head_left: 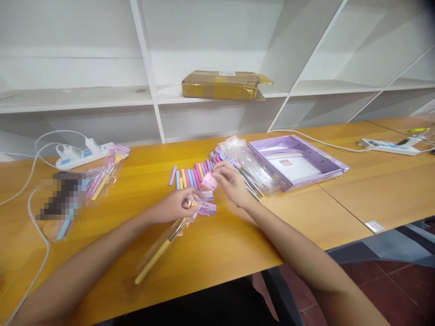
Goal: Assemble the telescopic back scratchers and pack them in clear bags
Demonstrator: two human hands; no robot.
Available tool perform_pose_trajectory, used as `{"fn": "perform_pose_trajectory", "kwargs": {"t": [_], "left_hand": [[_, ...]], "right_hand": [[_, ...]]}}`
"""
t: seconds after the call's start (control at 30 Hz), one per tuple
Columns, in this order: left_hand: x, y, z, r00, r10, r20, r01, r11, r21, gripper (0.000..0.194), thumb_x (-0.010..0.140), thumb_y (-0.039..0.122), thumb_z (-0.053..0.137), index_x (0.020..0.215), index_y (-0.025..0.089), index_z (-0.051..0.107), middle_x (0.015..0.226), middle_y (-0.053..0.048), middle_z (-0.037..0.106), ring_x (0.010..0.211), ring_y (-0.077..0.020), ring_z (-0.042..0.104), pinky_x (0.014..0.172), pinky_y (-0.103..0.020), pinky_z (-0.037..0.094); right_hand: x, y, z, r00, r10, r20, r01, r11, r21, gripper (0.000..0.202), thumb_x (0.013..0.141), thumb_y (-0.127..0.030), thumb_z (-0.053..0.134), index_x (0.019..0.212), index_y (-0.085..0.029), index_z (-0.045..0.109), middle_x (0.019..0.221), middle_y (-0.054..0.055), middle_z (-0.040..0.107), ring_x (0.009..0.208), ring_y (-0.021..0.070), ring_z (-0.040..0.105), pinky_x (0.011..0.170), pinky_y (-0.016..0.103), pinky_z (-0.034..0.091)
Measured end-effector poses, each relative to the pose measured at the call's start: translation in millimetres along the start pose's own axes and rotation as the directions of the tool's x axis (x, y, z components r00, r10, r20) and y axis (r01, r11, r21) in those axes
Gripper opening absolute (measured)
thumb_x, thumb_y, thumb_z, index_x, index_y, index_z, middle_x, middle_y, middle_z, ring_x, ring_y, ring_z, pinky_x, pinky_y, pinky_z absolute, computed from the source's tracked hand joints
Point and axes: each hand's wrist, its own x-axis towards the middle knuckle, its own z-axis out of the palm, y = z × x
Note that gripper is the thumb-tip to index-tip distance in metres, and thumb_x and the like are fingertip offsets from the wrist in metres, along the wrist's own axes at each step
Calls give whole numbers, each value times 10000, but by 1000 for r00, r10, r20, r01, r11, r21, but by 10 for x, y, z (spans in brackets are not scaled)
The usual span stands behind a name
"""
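My left hand [176,206] is closed on the top of a clear plastic bag holding a yellow-handled whisk [152,260], whose handle slants down toward the table's front edge. My right hand [231,181] pinches a small pink card [209,181] by its edge, a little to the right of the bag. Printed cards [206,208] lie partly under the left fingers. Beyond the hands, several coloured handles [190,178] in purple, blue, yellow and pink lie in a row. Metal rods with coloured whisk heads [222,155] rest beside them, partly hidden by the right hand.
A purple box [295,181] and clear plastic bags [254,165] lie at the right. Bagged pieces [102,181] and a white power strip [84,156] with cables are at the left. A taped carton [220,86] sits on the shelf. Another power strip [390,146] stands far right.
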Motion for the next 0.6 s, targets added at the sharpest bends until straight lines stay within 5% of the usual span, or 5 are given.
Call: {"fn": "perform_pose_trajectory", "kwargs": {"t": [0.07, 0.2, 0.43, 0.5, 0.6], "left_hand": [[-13, 15, -143, 998, 1, 60, -2, 1000, 5, 379, 887, 408, 728, 1203, 203, 687, 799, 17, 601, 703, -152, 550, 657, -264, 437], [22, 31, -319, 999, 43, 8, -42, 993, -112, 398, 904, 475, 740, 1179, 196, 673, 999, -38, 675, 899, -190, 630, 795, -297, 498], [73, -39, -117, 997, -5, 80, 18, 987, -159, 491, 935, 631, 692, 1054, 154, 712, 946, -48, 692, 838, -191, 639, 745, -299, 487], [57, -49, -114, 989, 14, 149, 18, 976, -215, 491, 936, 643, 689, 979, 155, 717, 927, -57, 717, 797, -185, 650, 727, -300, 496], [17, -48, -186, 938, 78, 337, 35, 948, -318, 429, 931, 596, 730, 994, 172, 737, 925, -74, 757, 774, -173, 685, 749, -300, 522]], "right_hand": [[40, 53, -75, 999, 44, -13, -44, 999, -24, 366, 1033, -521, 596, 844, -219, 680, 1064, 80, 639, 1036, 227, 614, 983, 412, 494], [27, 83, -92, 947, 83, 311, -63, 995, -73, 461, 980, -655, 639, 880, -213, 718, 1016, 76, 648, 1003, 233, 622, 995, 421, 478], [-103, -346, 154, 881, 41, 472, -134, 977, 165, 684, 830, -820, 705, 1196, -243, 666, 1064, 55, 681, 883, 209, 631, 782, 354, 544], [-101, -488, 171, 890, 121, 439, -177, 980, 90, 515, 877, -697, 747, 1111, -242, 689, 963, 33, 696, 781, 179, 619, 706, 328, 540], [-57, -622, 98, 971, 188, 146, -199, 978, 66, 345, 958, -578, 704, 1015, -238, 706, 865, 29, 711, 676, 162, 614, 605, 311, 531]]}}
